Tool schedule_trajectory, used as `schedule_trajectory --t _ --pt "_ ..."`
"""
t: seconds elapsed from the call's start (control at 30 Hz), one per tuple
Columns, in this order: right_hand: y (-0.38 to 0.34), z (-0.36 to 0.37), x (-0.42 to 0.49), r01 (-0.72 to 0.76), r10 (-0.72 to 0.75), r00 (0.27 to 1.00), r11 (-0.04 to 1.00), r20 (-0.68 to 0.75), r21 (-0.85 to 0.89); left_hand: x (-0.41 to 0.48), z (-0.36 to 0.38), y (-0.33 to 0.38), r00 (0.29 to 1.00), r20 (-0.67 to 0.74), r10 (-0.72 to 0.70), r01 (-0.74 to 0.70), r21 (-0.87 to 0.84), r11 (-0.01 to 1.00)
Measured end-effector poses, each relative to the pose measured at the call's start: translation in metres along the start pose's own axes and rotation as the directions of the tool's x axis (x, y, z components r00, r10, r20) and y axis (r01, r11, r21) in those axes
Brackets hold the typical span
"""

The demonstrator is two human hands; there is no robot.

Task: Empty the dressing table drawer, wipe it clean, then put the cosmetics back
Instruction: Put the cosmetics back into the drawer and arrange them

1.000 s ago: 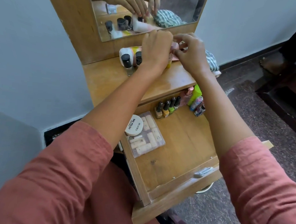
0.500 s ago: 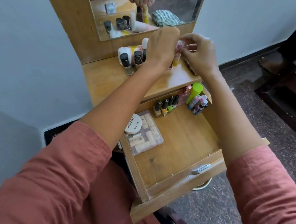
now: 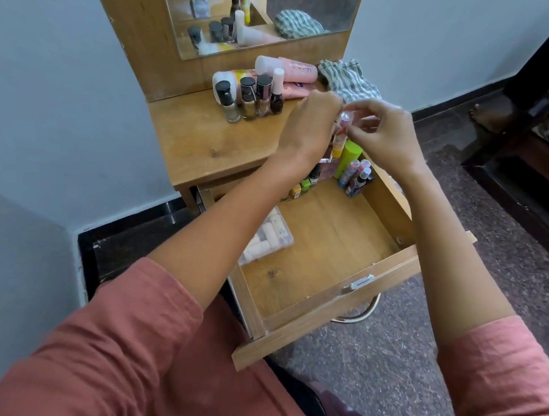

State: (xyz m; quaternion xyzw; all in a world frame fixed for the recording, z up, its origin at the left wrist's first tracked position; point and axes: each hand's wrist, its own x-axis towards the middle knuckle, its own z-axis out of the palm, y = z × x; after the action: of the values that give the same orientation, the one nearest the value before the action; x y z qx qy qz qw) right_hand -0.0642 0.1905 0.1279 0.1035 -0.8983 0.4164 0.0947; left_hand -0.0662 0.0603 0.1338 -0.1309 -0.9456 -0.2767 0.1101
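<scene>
The wooden drawer (image 3: pixel 322 304) stands pulled out under the dressing table top (image 3: pixel 203 145). Both hands are raised over its back right corner. My left hand (image 3: pixel 310 126) grips a small pink and yellow tube (image 3: pixel 340 141), and my right hand (image 3: pixel 383 134) pinches its upper end. In the drawer lie a clear box of small white tubes (image 3: pixel 268 236), a row of small nail polish bottles (image 3: pixel 305 184) partly hidden by my left wrist, a green tube (image 3: pixel 348 157) and several lip balm sticks (image 3: pixel 357 177). Several nail polish bottles (image 3: pixel 252 98) and pink tubes (image 3: pixel 294 69) remain on the table top.
A striped cloth (image 3: pixel 347 80) lies at the back right of the table top. A mirror (image 3: pixel 262 14) rises behind it. A metal stool ring (image 3: pixel 356 315) shows under the drawer front. Dark wooden furniture (image 3: pixel 527 152) and a person's foot (image 3: pixel 487 116) are at the right.
Both hands have come down and toward me from the back of the table top, carrying the small tube over the drawer's back right corner. More bottles now show on the table top.
</scene>
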Motion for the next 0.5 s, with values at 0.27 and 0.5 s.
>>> schedule_trajectory --t 0.27,0.5 --pt "0.038 0.020 -0.021 -0.026 0.031 0.998 0.996 0.052 -0.091 -0.022 0.043 -0.005 0.997 0.062 -0.041 0.044 -0.042 0.998" --pt "0.057 0.027 -0.019 -0.042 0.090 0.980 0.966 0.177 -0.256 -0.027 0.074 -0.015 0.995 0.050 -0.082 0.085 -0.077 0.993"
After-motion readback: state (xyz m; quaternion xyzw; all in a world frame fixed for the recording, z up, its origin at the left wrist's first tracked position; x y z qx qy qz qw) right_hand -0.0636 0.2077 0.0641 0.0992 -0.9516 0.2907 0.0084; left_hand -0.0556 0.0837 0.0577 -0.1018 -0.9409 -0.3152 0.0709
